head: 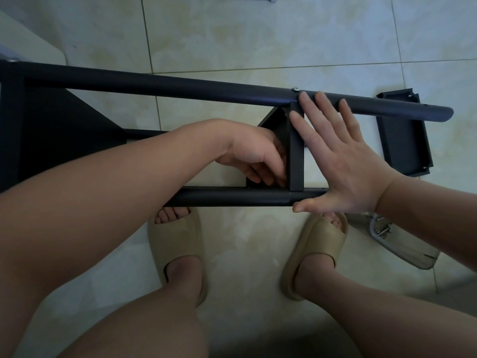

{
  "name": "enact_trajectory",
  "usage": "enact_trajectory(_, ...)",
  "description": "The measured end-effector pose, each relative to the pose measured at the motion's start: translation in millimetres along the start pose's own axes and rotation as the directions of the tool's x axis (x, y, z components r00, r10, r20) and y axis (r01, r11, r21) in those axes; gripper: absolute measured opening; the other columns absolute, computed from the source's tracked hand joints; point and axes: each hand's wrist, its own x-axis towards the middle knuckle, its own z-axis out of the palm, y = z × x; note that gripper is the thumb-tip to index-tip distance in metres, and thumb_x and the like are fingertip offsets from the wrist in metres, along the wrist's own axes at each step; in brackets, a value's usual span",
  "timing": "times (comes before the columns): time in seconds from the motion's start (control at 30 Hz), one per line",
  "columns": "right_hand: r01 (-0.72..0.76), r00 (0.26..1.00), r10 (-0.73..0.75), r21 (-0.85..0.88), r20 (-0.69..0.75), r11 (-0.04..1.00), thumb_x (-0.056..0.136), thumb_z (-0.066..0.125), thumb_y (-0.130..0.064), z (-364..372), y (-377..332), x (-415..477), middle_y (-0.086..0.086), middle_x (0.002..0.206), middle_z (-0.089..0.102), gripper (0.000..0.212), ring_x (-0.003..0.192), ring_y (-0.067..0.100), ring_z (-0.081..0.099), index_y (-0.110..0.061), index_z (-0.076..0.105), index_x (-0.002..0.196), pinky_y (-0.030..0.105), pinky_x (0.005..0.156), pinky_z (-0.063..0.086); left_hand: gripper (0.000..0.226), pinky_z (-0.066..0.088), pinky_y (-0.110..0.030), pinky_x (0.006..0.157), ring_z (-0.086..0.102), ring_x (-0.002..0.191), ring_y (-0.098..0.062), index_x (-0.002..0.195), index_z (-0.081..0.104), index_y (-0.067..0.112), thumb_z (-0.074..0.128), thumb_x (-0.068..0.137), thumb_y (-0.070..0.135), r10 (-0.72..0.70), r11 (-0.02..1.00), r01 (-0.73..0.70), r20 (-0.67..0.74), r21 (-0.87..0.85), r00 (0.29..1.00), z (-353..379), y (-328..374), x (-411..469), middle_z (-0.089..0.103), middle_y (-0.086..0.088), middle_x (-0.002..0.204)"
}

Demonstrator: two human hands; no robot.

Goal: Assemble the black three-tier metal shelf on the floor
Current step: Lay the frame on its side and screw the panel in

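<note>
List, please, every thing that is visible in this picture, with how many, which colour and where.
shelf frame: one, black, lying on its side across the floor
poles: three visible, black, part of the frame
middle tier: one, black, between the far and near poles
loose tier: one, black, on the floor at the right
screw: one, silver, in the far pole above the middle tier
bag: one, clear, metal hardware inside, on the floor, lower right
floor: pale tiles
slippers: two, beige, on the feet
left hand: fingers curled behind the middle tier; grip hidden
right hand: flat against the middle tier and poles
</note>
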Motion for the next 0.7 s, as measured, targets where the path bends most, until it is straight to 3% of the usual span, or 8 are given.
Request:
enact_trajectory(0.2,0.0,1.0,0.0,-0.002,0.003,1.0,0.073,0.035,-0.096,0.0,0.5,-0.2,0.02,0.169,-0.001,0.13,0.156,0.04,-0.005,-0.005,0.007,0.162,0.064,0.123,0.003,0.01,0.049,-0.032,0.087,0.066,0.08,-0.012,0.086,0.073,0.019,0.066,0.091,0.012,-0.024,0.999,0.025,-0.007,0.047,1.0,3.7,-1.6,3.1,0.075,0.004,0.081)
enact_trajectory(0.47,0.0,1.0,0.0,-0.009,0.001,1.0,0.073,0.034,-0.098,2.2,2.3,0.0,0.019,0.169,-0.002,0.13,0.156,0.039,-0.005,-0.007,0.005,0.162,0.065,0.123,0.004,0.014,0.048,-0.042,0.104,0.065,0.091,-0.019,0.098,0.072,0.011,0.069,0.087,0.003,0.012,1.0,-0.012,-0.005,0.014,1.0,0.5,0.2,1.8,0.073,-0.003,0.09)
enact_trajectory(0.7,0.003,1.0,-0.003,-0.001,-0.008,1.0,0.074,0.034,-0.098,2.5,2.7,0.4,0.018,0.169,-0.003,0.13,0.156,0.039,-0.006,-0.007,0.004,0.162,0.064,0.123,0.003,0.01,0.048,-0.035,0.09,0.065,0.083,-0.017,0.09,0.074,0.017,0.066,0.092,0.013,-0.032,0.999,0.032,0.018,-0.005,0.999,1.4,-1.1,2.2,0.075,0.001,0.085)
